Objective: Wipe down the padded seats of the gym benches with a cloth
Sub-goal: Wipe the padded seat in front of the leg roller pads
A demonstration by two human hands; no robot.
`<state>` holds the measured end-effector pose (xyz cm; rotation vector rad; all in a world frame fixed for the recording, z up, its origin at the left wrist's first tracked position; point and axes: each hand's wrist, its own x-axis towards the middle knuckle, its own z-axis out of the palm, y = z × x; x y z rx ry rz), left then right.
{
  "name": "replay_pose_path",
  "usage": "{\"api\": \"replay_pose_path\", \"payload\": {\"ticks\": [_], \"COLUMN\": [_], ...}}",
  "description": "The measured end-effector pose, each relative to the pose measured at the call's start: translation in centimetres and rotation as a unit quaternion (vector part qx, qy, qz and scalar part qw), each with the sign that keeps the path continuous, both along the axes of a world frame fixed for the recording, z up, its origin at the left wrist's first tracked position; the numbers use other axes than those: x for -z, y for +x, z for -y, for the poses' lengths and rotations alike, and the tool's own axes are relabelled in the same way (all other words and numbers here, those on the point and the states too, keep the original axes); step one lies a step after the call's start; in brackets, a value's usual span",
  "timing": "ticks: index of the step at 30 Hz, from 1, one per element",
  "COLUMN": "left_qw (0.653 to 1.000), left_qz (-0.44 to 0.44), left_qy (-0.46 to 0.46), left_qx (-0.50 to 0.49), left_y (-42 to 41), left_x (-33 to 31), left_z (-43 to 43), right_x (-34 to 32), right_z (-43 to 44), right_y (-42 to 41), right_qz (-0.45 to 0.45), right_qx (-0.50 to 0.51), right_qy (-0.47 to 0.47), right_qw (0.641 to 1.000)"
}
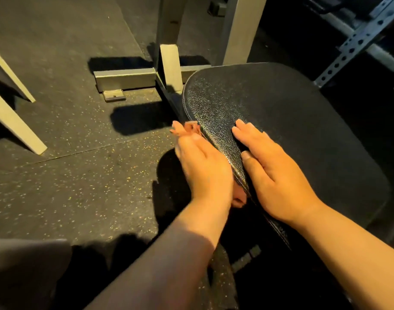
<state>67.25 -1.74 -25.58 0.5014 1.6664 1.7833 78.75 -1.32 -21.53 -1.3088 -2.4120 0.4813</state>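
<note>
Floor (68,175): dark rubber with small yellow specks, under everything.
Frame (126,78): pale metal beams and posts stand on the floor behind the seat.
Rack post (357,39): grey metal with a row of round holes, at the top right.
Padded seat (281,121): black grained leather with a light seam along its edge; I read no brand or writing on it.
My right hand (274,173): lies flat on the seat top, fingers straight, holding nothing.
My left hand (202,166): presses against the left side edge of the seat, fingers mostly straight, a bit blurred.
Cloth (192,128): pinkish, under my left hand, showing at the fingertips and near the wrist.
</note>
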Motion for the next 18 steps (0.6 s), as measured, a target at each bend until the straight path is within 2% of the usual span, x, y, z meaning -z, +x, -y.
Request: {"api": "replay_pose_path", "payload": {"ticks": [2, 5, 10, 12, 14, 18], "left_qw": [0.998, 0.993, 0.996, 0.999, 0.999, 0.996], "left_qz": [0.038, 0.105, 0.084, 0.035, 0.026, 0.07], "left_qy": [-0.041, -0.046, -0.023, -0.017, 0.005, -0.055], "left_qx": [0.006, 0.025, 0.001, 0.017, 0.025, 0.023], "left_y": [-3.5, -5.2, 2.4, 4.9, 3.8, -4.3], "left_x": [-0.4, -0.1, 0.4, -0.3, -1.0, -0.3], "left_z": [-2.8, -4.2, 2.7, 5.3, 4.4, -3.2], "right_x": [-0.2, -0.4, -0.2, -0.1, -0.1, 0.0], "right_z": [0.1, 0.2, 0.1, 0.0, -0.1, -0.1], "right_y": [-0.1, -0.1, 0.0, 0.1, 0.1, 0.1], "right_qz": [0.005, 0.01, -0.005, -0.01, -0.015, 0.001], "right_qx": [0.002, 0.006, -0.003, -0.005, -0.004, 0.001], "right_qy": [0.0, 0.002, 0.006, 0.004, 0.001, 0.001], "right_qw": [1.0, 1.0, 1.0, 1.0, 1.0, 1.0]}}
